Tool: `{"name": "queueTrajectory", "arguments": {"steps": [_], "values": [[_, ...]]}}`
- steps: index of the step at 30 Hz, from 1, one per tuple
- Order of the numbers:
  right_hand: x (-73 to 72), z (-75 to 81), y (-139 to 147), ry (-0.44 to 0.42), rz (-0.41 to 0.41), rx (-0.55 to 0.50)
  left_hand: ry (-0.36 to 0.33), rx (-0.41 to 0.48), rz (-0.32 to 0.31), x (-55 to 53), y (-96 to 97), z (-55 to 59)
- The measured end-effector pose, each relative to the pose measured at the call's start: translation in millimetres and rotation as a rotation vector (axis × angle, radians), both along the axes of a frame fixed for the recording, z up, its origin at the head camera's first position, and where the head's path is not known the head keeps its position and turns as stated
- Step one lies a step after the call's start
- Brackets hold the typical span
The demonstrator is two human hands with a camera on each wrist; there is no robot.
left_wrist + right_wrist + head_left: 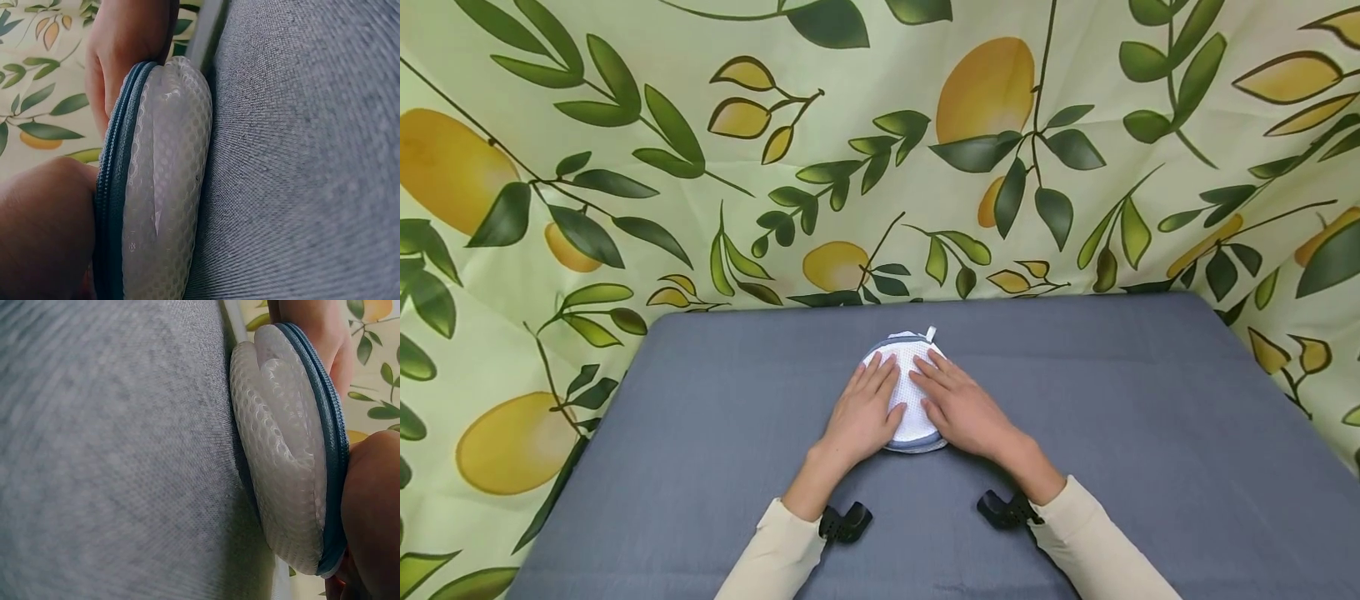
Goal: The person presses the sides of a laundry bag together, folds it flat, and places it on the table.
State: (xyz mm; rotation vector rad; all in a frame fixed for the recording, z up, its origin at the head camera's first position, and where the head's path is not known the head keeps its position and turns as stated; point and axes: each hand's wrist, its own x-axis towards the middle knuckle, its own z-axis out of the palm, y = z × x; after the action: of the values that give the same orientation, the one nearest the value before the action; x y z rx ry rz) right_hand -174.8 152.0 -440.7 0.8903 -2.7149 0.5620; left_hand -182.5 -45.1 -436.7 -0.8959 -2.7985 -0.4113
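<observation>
A round white mesh laundry bag point(913, 417) with a blue-grey zipper round its edge lies on the grey table, a small white tab at its far right. My left hand point(863, 410) rests on its left part with fingers straight and pointing away from me. On the right part lies my right hand point(966, 408), its fingers extended and slightly spread. From the side, the left wrist view shows the mesh bag point(172, 169) as a puffy, creased layer below the zipper. The right wrist view shows folded mesh point(281, 456) under the zipper band too.
The grey cloth-covered table point(700, 433) reaches out on both sides of the bag. A curtain point(880, 192) printed with lemons and leaves hangs behind and at the sides. Black wrist mounts point(846, 523) sit on both forearms, beside the cream sleeves.
</observation>
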Motion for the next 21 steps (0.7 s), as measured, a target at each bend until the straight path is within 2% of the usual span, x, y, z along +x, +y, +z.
{"name": "queueTrajectory", "arguments": {"steps": [9,16,18,21], "values": [[-3.8,-2.8,0.1,0.005,-0.007,0.010,-0.005,-0.017,-0.013,-5.8,-1.9,-1.7],[1.5,-6.1,-0.6,0.053,-0.011,0.058,-0.026,0.019,-0.044,-1.8,-4.2,-3.4],[3.6,-5.0,0.4,0.076,-0.006,0.055,-0.031,0.038,-0.063,-0.1,-3.6,-1.5],[6.9,5.2,3.5,0.070,0.004,0.011,-0.056,0.094,-0.101,2.2,-6.7,8.7]]}}
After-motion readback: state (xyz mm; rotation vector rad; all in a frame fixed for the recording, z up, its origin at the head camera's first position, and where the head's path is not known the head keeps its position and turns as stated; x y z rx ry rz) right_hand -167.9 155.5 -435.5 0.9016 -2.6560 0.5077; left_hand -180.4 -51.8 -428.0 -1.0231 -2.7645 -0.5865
